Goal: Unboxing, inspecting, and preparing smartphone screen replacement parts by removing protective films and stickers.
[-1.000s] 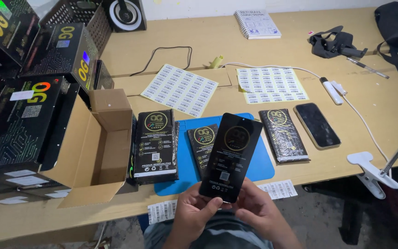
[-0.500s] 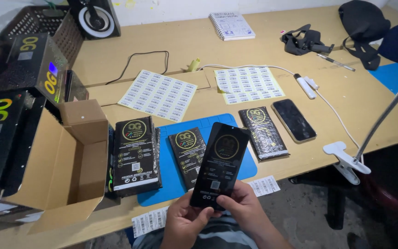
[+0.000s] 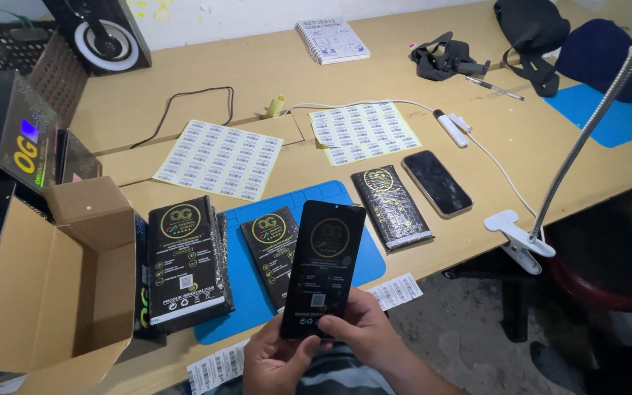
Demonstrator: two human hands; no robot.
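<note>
A person's two bare hands hold a flat black rectangular phone screen panel with a gold round emblem (image 3: 325, 267) above the near edge of a tan wooden worktop (image 3: 257, 73). The panel stands nearly upright on its long axis, top end pointing away from the person and leaning slightly right, printed face toward the camera. The left hand (image 3: 276, 362) wraps the lower left corner, thumb on the face; the right hand (image 3: 363, 333) closes on the lower right edge, so both grips are shut around the panel's bottom end. Behind it lies a blue rectangular work mat (image 3: 356, 252) carrying a smaller black packet with a gold emblem (image 3: 272, 249). To the left a black wrapped packet (image 3: 184, 260) rests beside an open brown cardboard box (image 3: 60, 292). To the right lie another black wrapped packet (image 3: 391, 207) and a dark smartphone (image 3: 437, 183), side by side. Two sheets of white barcode stickers (image 3: 221, 159) lie farther back. A white clip of what seems to be a gooseneck lamp (image 3: 518, 238) grips the worktop's edge.
</note>
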